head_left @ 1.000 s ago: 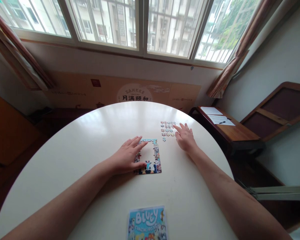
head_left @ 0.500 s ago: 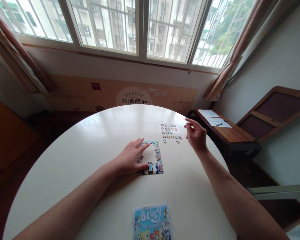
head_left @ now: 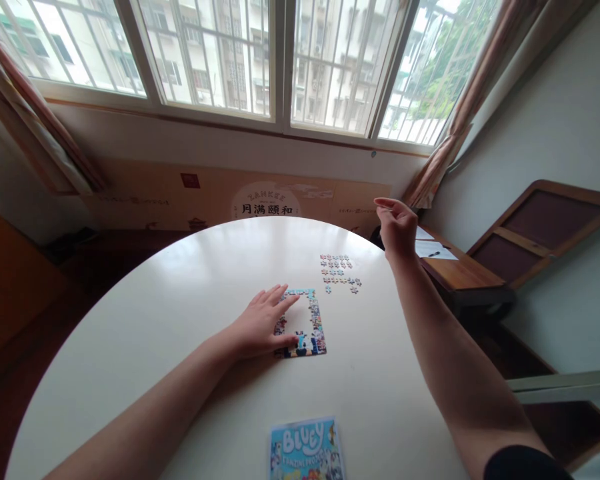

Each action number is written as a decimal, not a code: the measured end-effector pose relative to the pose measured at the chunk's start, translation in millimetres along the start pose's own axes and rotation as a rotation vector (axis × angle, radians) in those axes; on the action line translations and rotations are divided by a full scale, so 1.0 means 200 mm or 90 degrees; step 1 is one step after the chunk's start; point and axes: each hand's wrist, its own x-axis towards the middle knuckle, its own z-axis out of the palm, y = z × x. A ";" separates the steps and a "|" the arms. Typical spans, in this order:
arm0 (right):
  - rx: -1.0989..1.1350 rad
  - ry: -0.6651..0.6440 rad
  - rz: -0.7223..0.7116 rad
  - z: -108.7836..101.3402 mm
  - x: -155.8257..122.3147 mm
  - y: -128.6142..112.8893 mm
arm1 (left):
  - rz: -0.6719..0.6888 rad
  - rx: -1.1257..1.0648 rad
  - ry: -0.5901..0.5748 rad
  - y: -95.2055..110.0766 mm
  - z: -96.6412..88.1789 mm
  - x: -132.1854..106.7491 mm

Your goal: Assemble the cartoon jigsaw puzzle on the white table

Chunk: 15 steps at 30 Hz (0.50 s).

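My left hand (head_left: 265, 323) lies with its fingers spread over the left side of a partly assembled jigsaw puzzle (head_left: 317, 327). The puzzle's border is joined into a rectangular frame, and a few pieces fill its lower middle; the left edge is partly hidden under my fingers. My right hand (head_left: 399, 225) is raised above the table's far right edge, thumb and fingers closed in a pinch. Whatever it holds, if anything, is too small to make out. Loose jigsaw pieces (head_left: 337, 265) lie in rough rows beyond the puzzle, to its right.
A blue picture card reading "BLUEY" (head_left: 306, 445) lies near me on the round white table (head_left: 180, 300). To the right stands a wooden bench (head_left: 463, 267) with papers (head_left: 434, 250) and a pen. A barred window (head_left: 220, 60) is behind the table.
My right hand has risen away from beside the loose pieces, and its fingers have drawn closer together. My left hand stays on the puzzle. The view has tilted slightly upward.
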 end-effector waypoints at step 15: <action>-0.463 -0.558 0.112 -0.02 -0.01 0.33 | 0.017 0.011 0.012 -0.03 0.01 -0.02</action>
